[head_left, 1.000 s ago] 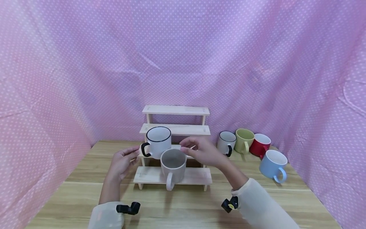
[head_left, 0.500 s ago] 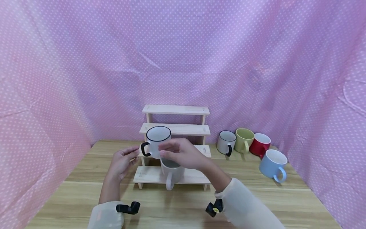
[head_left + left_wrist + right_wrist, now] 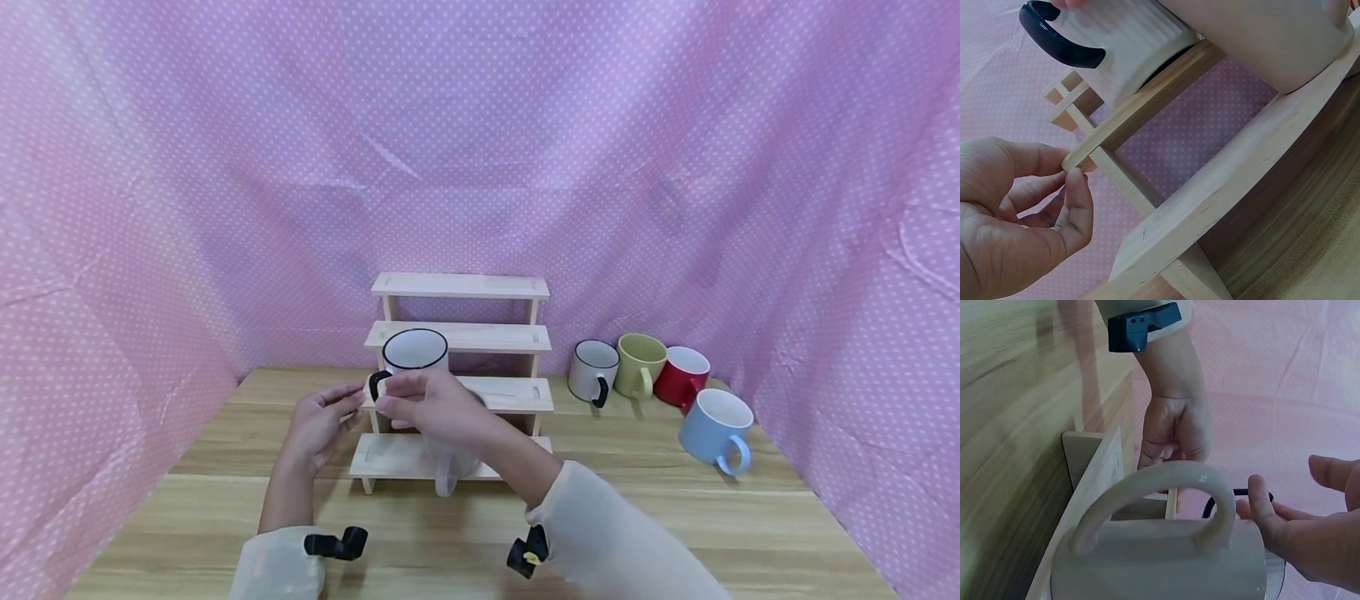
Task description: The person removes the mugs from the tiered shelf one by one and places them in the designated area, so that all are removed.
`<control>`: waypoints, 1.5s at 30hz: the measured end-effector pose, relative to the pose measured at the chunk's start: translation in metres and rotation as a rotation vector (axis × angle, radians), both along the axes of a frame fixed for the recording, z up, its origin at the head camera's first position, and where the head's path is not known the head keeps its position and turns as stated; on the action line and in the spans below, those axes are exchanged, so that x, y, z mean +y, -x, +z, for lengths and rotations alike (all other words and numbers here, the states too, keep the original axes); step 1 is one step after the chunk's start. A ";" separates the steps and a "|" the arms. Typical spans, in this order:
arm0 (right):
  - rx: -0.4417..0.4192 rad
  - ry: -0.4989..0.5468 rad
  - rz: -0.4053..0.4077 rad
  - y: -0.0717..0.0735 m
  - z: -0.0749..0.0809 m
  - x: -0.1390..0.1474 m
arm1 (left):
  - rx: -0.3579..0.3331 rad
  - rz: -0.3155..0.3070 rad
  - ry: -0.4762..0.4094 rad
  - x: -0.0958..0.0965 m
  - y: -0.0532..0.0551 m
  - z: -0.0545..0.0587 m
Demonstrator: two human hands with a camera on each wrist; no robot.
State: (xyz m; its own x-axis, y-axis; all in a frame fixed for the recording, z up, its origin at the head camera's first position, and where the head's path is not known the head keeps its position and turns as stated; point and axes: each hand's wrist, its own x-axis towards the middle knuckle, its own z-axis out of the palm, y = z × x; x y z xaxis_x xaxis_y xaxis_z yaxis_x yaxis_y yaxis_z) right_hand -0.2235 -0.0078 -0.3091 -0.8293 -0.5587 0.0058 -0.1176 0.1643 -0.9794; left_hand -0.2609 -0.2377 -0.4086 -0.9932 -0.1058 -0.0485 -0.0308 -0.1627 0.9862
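Note:
A pale wooden tiered stand [image 3: 465, 285] is on the table. My left hand [image 3: 318, 429] pinches the left end of its second board from the bottom between thumb and fingers, clearest in the left wrist view. On that board is a white mug with a black rim [image 3: 415, 350] and a black handle [image 3: 1063, 40] pointing left. My right hand [image 3: 442, 408] reaches across in front of this mug, fingertips beside the handle, thumb and fingers apart; contact cannot be told. An off-white mug [image 3: 1160, 562] stands on the bottom board, handle forward, partly hidden by my right hand in the head view.
To the right on the wooden table [image 3: 225, 500] stand a white mug with a black handle [image 3: 592, 375], a yellow-green mug [image 3: 637, 367], a red mug [image 3: 678, 379] and a light blue mug [image 3: 712, 433]. A pink dotted cloth [image 3: 480, 167] hangs around the table.
My right hand has moved left, from beside the off-white mug across to the black handle of the rimmed mug. The left hand and both mugs on the stand have stayed in place.

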 end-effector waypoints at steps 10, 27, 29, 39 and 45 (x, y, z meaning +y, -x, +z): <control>0.069 -0.068 0.063 -0.002 -0.007 -0.011 | -0.011 0.002 0.028 0.002 0.000 0.002; 0.000 0.087 -0.123 -0.019 -0.021 -0.032 | -0.002 -0.001 0.021 0.000 -0.001 0.000; -0.003 0.119 -0.144 -0.019 -0.023 -0.036 | -0.002 -0.004 0.023 0.000 -0.001 0.000; -0.083 0.200 -0.204 -0.014 -0.028 -0.047 | 0.005 -0.014 0.025 0.000 -0.001 0.001; -0.099 0.233 -0.267 -0.009 -0.028 -0.051 | 0.006 -0.017 0.016 0.000 -0.001 0.000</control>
State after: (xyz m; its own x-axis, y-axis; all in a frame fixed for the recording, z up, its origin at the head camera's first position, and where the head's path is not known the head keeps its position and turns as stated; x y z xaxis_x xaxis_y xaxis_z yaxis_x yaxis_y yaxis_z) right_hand -0.2142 -0.0591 -0.3367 -0.9488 -0.3152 0.0199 -0.0035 -0.0526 -0.9986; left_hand -0.2596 -0.2380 -0.4087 -0.9951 -0.0898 -0.0405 -0.0270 -0.1462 0.9889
